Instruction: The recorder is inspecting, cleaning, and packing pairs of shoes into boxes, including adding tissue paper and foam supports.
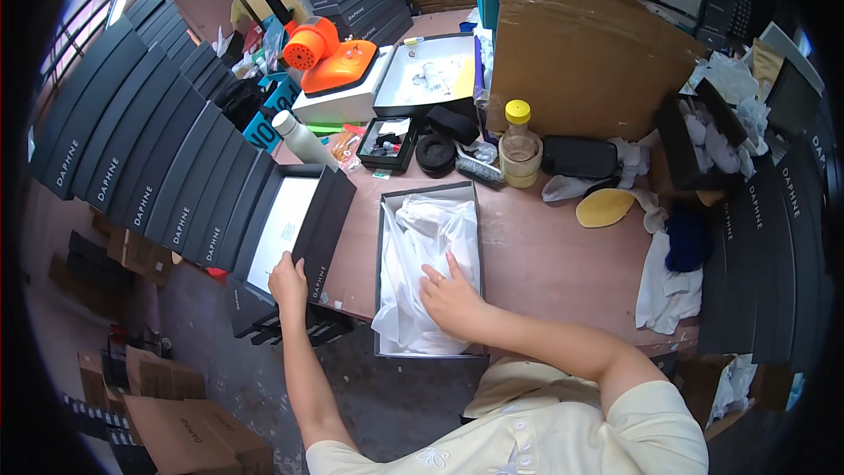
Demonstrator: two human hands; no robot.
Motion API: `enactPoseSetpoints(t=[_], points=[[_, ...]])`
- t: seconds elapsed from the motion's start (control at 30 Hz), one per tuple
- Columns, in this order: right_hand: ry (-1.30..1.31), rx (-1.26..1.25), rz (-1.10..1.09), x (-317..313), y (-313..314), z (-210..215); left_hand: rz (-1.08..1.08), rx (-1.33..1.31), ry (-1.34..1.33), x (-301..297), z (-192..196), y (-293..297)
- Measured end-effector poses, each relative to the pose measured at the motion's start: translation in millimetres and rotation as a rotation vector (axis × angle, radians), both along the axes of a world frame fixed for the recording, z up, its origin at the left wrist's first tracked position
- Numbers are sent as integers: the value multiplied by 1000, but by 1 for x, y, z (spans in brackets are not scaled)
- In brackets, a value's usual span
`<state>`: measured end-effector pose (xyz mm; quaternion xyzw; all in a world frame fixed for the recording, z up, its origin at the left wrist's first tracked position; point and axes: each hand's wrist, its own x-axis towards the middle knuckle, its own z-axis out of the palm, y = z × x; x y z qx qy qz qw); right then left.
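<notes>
In front of me on the table lies an open dark shoebox (pixel 481 277), lined with crumpled white tissue paper (pixel 426 229). My right hand (pixel 451 299) rests on the tissue with its fingers apart, the index finger stretched forward. The tissue hides whatever lies under it, and some of it hangs over the near left edge. To the left, my left hand (pixel 288 281) grips the near edge of a dark shoebox lid (pixel 283 224) whose white inner side shows. That lid leans at the end of a long row of dark shoeboxes (pixel 189 189).
Behind the shoebox stand a yellow-capped bottle (pixel 520 154), a black tape roll (pixel 435 155) and a white flask (pixel 303 141). An orange lamp-like device (pixel 338 62) is farther back. A large cardboard box (pixel 589 62) blocks the rear; dark boxes (pixel 774 237) line the right.
</notes>
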<state>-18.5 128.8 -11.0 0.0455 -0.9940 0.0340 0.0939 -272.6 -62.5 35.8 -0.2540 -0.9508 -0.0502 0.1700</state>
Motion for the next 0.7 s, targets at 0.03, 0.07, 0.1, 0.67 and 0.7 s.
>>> enactPoseSetpoints(t=[0.03, 0.07, 0.1, 0.67, 0.7], points=[[164, -151, -16, 15, 1, 19, -27, 35, 49, 9, 3, -8], [326, -293, -36, 32, 7, 42, -66, 102, 93, 25, 15, -16], [479, -429, -66, 46, 16, 58, -160, 242, 80, 49, 36, -15], [361, -2620, -308, 82, 59, -53, -562, 1165, -1318, 123, -57, 8], [392, -2560, -425, 70, 53, -45, -672, 971, -1186, 128, -65, 12]])
